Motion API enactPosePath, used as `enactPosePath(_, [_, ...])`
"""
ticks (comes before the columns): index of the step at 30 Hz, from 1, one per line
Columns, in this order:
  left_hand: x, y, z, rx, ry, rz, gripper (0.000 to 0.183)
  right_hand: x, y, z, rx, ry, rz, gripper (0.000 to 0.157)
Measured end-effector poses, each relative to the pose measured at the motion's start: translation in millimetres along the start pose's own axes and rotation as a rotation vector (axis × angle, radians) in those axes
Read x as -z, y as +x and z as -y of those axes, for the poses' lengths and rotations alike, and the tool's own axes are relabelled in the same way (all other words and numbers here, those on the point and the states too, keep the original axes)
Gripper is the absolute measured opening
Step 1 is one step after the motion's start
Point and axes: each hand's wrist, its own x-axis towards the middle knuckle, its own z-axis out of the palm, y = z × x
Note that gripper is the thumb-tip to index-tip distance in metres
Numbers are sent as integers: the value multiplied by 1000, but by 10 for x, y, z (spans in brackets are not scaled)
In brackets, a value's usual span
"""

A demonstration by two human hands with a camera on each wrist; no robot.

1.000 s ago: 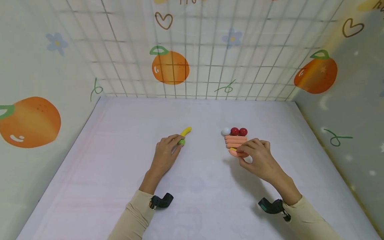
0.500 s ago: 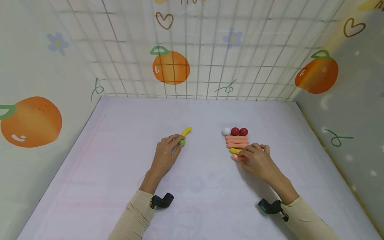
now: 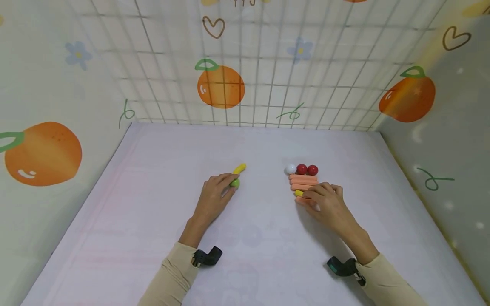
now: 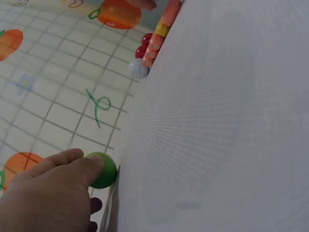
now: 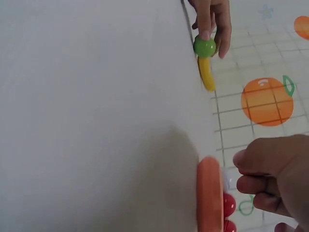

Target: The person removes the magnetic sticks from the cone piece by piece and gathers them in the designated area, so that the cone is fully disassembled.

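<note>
In the head view, my left hand (image 3: 216, 195) holds a glossy green ball (image 3: 235, 183) between thumb and fingers on the table. A yellow banana-shaped piece (image 3: 240, 168) lies right behind the ball. My right hand (image 3: 325, 202) hovers low over an orange-pink sausage (image 5: 210, 193) and a short yellow piece (image 3: 299, 193), covering much of both. Its fingers are curled in the right wrist view, apart from the sausage there; whether they pinch the yellow piece is hidden. More sausages (image 3: 303, 182) lie side by side behind, backed by a white ball (image 3: 291, 169) and two red balls (image 3: 307, 169).
A pale cloth covers the table (image 3: 245, 255). At the back rises a grid wall (image 3: 260, 85) printed with oranges. Side walls close off the left and right. Black wrist cameras (image 3: 206, 256) sit on both sleeves.
My right hand has lowered the sausage it held onto the table in front of the yellow piece, then shifted slightly left over the two. The left hand stays put.
</note>
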Motion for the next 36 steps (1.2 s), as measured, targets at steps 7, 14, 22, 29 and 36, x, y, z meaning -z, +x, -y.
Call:
enactPosePath(7, [22, -6, -43, -45, -109, 21, 41, -126, 238, 278, 54, 106, -4, 23])
enactPosePath(14, [16, -8, -11, -72, -82, -2, 32, -314, 471, 633, 2, 217, 126, 20])
enactPosePath(22, [23, -15, 29, -93, -18, 104, 30, -518, 619, 847, 6, 257, 171, 30])
enactPosePath(29, [14, -6, 21, -110, -42, 112, 28, -576, 669, 889, -26, 184, 256, 30])
enactPosePath(36, [11, -9, 34, -131, -50, 70, 25, -595, 705, 790, -104, 182, 244, 27])
